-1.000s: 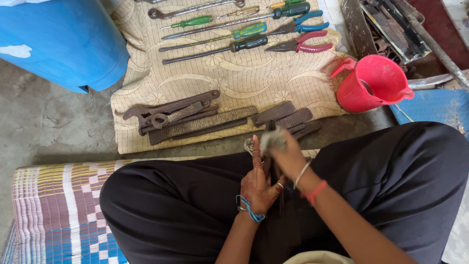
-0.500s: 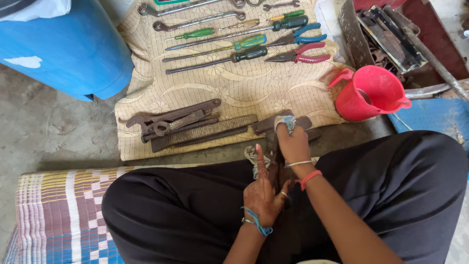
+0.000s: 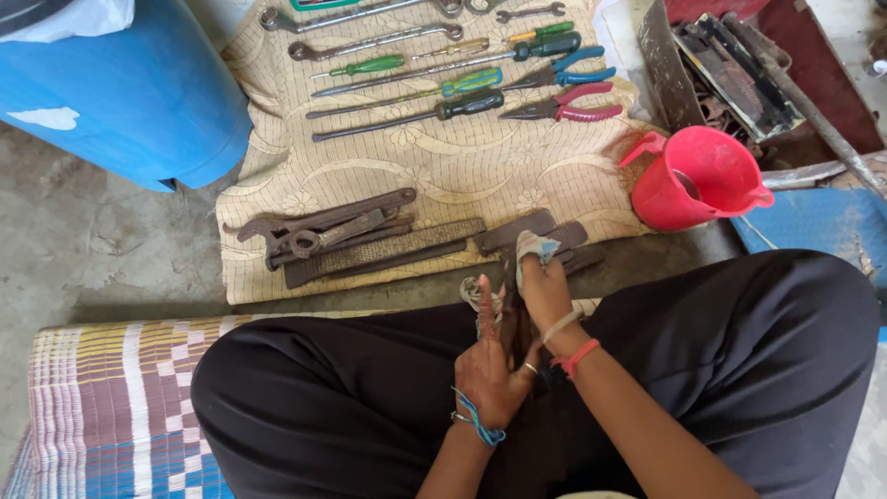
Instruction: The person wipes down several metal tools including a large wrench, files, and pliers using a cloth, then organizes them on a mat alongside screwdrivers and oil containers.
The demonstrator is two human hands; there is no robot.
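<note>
Left hand (image 3: 490, 365) flat-fingered, steadying rusty file (image 3: 511, 314); right hand (image 3: 545, 286) clenches rag (image 3: 534, 248). File likely stiff, heavy; grip its tang end.

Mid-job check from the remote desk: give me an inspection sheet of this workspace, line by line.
Surface: beige patterned cloth on a concrete floor; striped woven mat under the seated person.
Job's things: dark rusty metal tool held upright in the lap; rag pressed on its upper part.
Clutter: screwdrivers, pliers, spanners, rusty wrenches and files laid in rows.
Grippers: left hand flat against the tool; right hand grips the rag.
Cables: nothing seen.
Surroundings: blue barrel, red jug, box of scrap metal.
</note>
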